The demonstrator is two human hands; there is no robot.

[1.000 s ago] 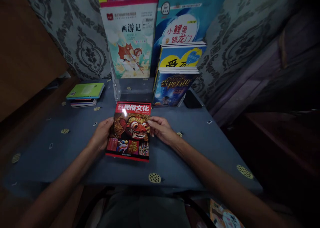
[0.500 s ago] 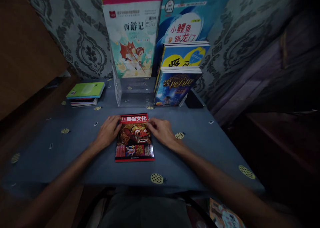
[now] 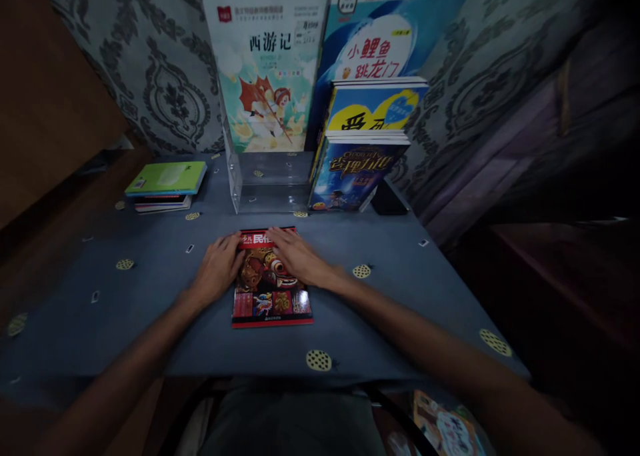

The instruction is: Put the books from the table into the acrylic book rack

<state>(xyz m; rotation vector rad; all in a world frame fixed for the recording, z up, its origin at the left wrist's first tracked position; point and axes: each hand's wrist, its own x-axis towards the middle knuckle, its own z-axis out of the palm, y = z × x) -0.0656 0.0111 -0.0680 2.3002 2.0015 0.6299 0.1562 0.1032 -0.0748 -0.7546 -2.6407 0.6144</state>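
Observation:
A red-bordered book (image 3: 273,303) with a carved mask on its cover lies closed and flat on the table, its lower edge towards me. My left hand (image 3: 219,264) rests at the book's upper left edge, fingers stretched forward and thumb against the side. Across the upper right of the cover lies my right hand (image 3: 299,256), flat with the fingers extended, hiding part of the title and the mask.
Behind the book stands a clear acrylic rack (image 3: 273,199) with several upright books, among them a dark blue one (image 3: 355,176). A small book stack (image 3: 167,183) lies at the left. A black flat object (image 3: 389,199) sits right of the rack. The patterned tablecloth (image 3: 400,323) covers the table.
My right hand has moved left from the book's right edge onto its cover. My left hand stays at the left edge. The view has shifted slightly.

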